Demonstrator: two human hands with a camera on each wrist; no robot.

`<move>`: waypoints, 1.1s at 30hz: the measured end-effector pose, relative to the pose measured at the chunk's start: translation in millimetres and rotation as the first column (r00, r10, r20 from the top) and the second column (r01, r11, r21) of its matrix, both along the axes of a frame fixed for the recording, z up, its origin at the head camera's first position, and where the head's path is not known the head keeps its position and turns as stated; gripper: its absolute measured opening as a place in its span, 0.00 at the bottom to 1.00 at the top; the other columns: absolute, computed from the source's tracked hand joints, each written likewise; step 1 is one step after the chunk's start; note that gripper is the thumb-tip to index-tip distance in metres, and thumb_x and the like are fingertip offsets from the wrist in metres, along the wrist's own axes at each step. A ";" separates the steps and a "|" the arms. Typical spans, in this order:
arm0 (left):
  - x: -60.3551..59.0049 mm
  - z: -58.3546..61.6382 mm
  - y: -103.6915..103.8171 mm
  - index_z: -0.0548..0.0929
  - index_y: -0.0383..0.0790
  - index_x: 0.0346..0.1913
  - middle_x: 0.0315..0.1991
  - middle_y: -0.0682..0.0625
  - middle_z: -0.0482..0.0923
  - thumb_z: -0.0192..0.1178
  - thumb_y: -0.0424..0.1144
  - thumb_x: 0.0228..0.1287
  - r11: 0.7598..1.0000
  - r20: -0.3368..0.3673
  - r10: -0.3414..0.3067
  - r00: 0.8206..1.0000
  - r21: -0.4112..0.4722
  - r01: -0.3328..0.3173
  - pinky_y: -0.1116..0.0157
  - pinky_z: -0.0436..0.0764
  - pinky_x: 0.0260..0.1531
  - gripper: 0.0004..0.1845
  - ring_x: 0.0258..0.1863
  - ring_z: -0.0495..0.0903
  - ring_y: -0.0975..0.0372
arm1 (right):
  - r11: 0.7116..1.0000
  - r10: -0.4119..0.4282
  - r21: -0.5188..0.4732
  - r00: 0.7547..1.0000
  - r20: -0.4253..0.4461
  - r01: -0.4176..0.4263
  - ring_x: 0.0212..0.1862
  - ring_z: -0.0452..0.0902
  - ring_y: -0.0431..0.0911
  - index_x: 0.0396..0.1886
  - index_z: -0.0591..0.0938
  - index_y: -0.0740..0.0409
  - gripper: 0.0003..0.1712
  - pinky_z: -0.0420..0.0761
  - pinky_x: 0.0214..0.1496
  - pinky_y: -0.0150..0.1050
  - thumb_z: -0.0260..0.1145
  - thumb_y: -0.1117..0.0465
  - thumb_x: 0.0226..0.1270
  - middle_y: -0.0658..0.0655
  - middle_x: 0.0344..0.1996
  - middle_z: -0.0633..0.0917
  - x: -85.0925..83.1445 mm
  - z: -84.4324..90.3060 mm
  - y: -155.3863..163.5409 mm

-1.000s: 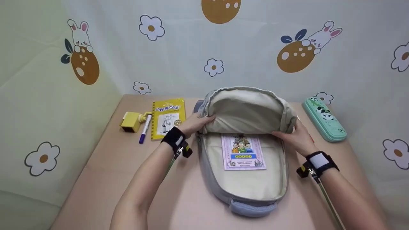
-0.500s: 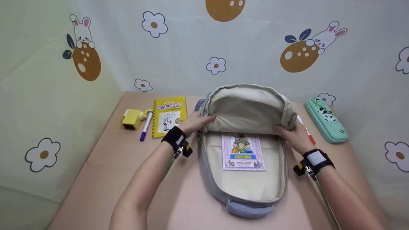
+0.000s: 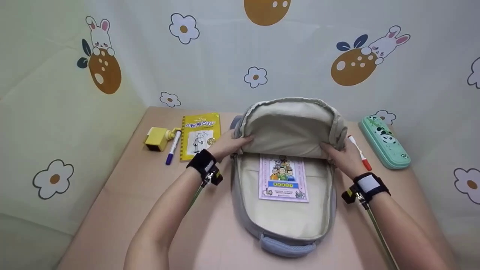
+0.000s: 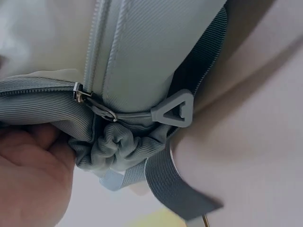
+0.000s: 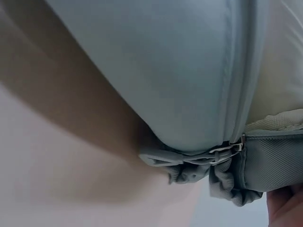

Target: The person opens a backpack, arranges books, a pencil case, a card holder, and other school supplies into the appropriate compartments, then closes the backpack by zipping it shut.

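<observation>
A grey-blue backpack (image 3: pixel 249 221) lies unzipped on the table, its handle toward me and its cream lining showing. My left hand (image 3: pixel 227 145) grips the left side of the raised front flap (image 3: pixel 285 131), thumb on the inside. On the flap's right side my right hand (image 3: pixel 345 159) holds the edge the same way. A pink booklet (image 3: pixel 284 191) with cartoon figures lies inside the bag; the flap hides its upper end. Metal zipper sliders show close by each hand, one zipper slider (image 4: pixel 80 92) in the left wrist view and another zipper slider (image 5: pixel 239 143) in the right.
Left of the bag are a yellow spiral book (image 3: pixel 200 137), a purple-capped marker (image 3: pixel 173 148) and a yellow block-shaped device (image 3: pixel 157 139). To the right lie a red-capped marker (image 3: pixel 360 153) and a green panda pencil case (image 3: pixel 385 142). A patterned curtain (image 3: pixel 213 56) stands behind the table.
The bag's handle end has swung slightly left. My right hand has shifted a little, its thumb higher on the flap, and the red-capped marker beside it has come into view. Both hands keep their hold.
</observation>
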State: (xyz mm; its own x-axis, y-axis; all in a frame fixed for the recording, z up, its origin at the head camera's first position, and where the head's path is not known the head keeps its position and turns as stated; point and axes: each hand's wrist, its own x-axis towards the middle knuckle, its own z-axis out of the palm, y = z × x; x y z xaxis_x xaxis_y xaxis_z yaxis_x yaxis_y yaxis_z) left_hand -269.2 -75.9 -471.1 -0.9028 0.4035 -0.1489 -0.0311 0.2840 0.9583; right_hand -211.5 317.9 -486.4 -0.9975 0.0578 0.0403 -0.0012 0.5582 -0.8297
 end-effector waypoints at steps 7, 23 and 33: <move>3.3 5.2 -17.7 0.78 0.42 0.60 0.47 0.43 0.84 0.70 0.59 0.62 0.999 -0.060 -0.036 0.998 -0.013 0.036 0.46 0.81 0.50 0.32 0.45 0.83 0.46 | 1.000 0.002 0.014 1.000 -0.008 -0.002 0.36 0.79 0.53 0.55 0.75 0.61 0.36 0.79 0.35 0.42 0.67 0.35 0.67 0.61 0.37 0.82 -3.5 3.4 -4.0; -5.4 20.6 -118.1 0.76 0.29 0.64 0.60 0.36 0.77 0.60 0.52 0.72 0.782 -0.105 0.294 0.950 -0.544 -0.303 0.52 0.76 0.59 0.30 0.57 0.77 0.47 | 1.000 0.021 -0.018 0.999 0.032 -0.021 0.55 0.76 0.57 0.64 0.73 0.65 0.42 0.72 0.56 0.51 0.68 0.35 0.67 0.66 0.56 0.81 -3.7 5.4 -1.7; 7.9 -4.8 -109.0 0.83 0.35 0.34 0.32 0.43 0.81 0.60 0.64 0.68 0.486 -0.220 0.184 0.958 -0.827 -0.283 0.52 0.76 0.41 0.31 0.34 0.79 0.50 | 0.999 0.029 -0.025 0.999 0.025 -0.028 0.56 0.76 0.56 0.64 0.74 0.65 0.41 0.72 0.56 0.50 0.69 0.37 0.67 0.65 0.56 0.81 -5.1 3.4 -3.8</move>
